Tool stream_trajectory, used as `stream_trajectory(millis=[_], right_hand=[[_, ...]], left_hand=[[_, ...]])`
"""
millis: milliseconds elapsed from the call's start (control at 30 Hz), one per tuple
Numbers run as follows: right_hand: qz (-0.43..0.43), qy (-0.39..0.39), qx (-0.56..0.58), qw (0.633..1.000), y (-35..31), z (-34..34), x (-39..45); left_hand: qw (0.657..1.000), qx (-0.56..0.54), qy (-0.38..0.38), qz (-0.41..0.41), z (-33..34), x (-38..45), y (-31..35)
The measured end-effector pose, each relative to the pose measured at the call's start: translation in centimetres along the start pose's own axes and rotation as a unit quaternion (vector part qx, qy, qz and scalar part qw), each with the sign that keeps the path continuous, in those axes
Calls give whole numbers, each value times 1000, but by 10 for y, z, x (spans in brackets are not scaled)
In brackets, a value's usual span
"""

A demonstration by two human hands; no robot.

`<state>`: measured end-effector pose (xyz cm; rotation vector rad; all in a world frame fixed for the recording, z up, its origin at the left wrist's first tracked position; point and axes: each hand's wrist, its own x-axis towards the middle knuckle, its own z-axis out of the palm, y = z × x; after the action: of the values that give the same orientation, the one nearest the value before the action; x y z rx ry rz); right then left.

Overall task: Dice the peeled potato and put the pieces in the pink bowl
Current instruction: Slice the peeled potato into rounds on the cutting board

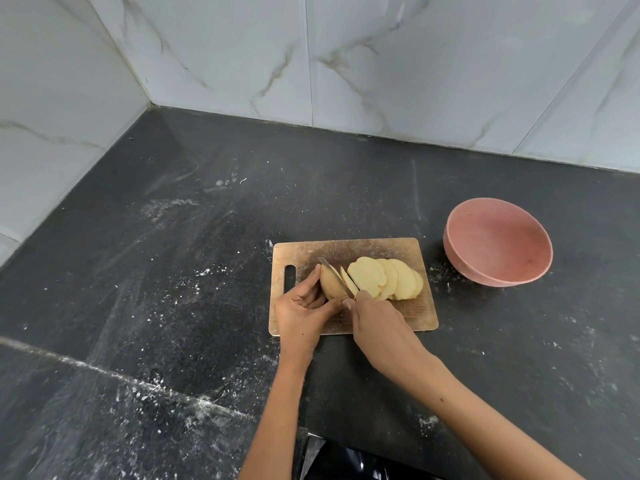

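Slicing a peeled potato on a wooden board, pink bowl waiting at the right.

No writing shows anywhere. The black worktop (pixel 156 271) lies wide and open across the left of the frame. At centre, the cutting board (pixel 353 320) has its handle slot at its left end. The left hand (pixel 304 306) curls round the uncut potato (pixel 331 284). The knife (pixel 337 275) blade runs from upper left to lower right, resting in the potato; the right hand (pixel 375 323) grips its handle. Slices (pixel 384 280) fan rightward along the board's length, nearly reaching its right edge. The pink bowl (pixel 498 242) stands apart, right of the board, mouth up, on open worktop.
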<state>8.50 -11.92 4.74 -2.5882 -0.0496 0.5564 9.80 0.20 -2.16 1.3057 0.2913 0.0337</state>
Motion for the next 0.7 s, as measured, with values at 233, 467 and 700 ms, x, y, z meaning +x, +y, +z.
stream_trajectory(millis=[233,467,700], right_hand=[[13,-19,36,999,1,-5,14],[-16,-17,45,999,-5,4,12],[-17,-5,59,998,-5,9,7]], left_hand=[[998,16,-56,-21,-8,-2,6],[994,-65,35,-76,5,-4,16],[983,-104,97,-115,15,-8,16]])
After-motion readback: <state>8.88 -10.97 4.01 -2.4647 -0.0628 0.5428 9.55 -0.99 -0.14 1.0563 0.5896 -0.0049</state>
